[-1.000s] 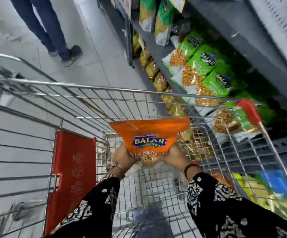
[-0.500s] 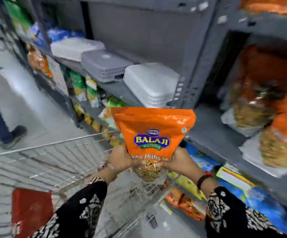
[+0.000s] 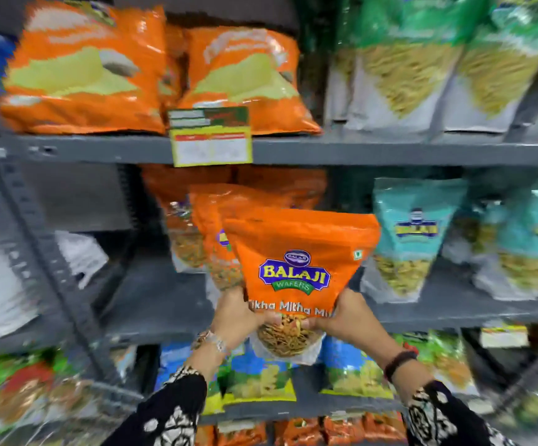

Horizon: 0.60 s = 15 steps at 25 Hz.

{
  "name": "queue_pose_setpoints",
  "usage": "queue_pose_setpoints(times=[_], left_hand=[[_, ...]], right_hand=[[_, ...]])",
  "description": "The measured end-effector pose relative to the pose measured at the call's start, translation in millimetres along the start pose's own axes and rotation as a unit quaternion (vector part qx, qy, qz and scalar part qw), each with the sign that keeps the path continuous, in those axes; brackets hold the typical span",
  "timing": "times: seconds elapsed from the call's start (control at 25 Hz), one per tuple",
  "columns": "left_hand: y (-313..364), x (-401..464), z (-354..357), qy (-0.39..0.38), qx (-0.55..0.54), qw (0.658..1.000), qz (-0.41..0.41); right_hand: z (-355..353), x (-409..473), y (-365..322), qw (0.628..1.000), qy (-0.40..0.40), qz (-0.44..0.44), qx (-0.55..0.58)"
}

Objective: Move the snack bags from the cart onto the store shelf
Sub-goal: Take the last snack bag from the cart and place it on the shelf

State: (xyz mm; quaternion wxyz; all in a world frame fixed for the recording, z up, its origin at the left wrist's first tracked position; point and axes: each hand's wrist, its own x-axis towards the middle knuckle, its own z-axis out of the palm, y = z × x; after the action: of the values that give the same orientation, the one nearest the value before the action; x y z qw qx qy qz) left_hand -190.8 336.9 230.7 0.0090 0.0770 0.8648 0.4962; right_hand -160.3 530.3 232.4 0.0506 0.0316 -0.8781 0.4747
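Observation:
An orange snack bag [image 3: 299,252] stands upright in front of the middle grey shelf [image 3: 151,304]. My left hand [image 3: 233,317] grips its lower left corner and my right hand [image 3: 348,317] grips its lower right corner. Just behind it, matching orange bags [image 3: 209,226] lean on that shelf. The cart shows only as blurred wire [image 3: 77,410] at the bottom left.
Large orange bags [image 3: 81,69] and green-and-white bags [image 3: 422,69] fill the upper shelf, with a price tag [image 3: 211,140] on its edge. Teal bags [image 3: 418,233] stand to the right on the middle shelf. Blue and green bags [image 3: 258,378] sit below. A grey upright post [image 3: 36,252] stands at left.
Both hands have lifted the orange bag out of the cart and up to the middle shelf. The view has swung from the cart to face the shelves.

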Motion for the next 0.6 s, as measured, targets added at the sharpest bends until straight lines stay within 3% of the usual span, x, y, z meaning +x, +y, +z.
queue_pose_setpoints(times=[0.12,0.28,0.6], left_hand=[[30,25,50,-0.027,-0.040,0.998,0.040],[42,68,87,-0.041,-0.081,0.996,0.025],[21,128,119,-0.107,-0.092,0.990,0.012]], right_hand=[[-36,2,23,0.996,0.087,0.021,0.012],[-54,26,45,0.985,0.166,0.032,0.026],[-38,62,88,0.967,0.225,0.086,0.086]])
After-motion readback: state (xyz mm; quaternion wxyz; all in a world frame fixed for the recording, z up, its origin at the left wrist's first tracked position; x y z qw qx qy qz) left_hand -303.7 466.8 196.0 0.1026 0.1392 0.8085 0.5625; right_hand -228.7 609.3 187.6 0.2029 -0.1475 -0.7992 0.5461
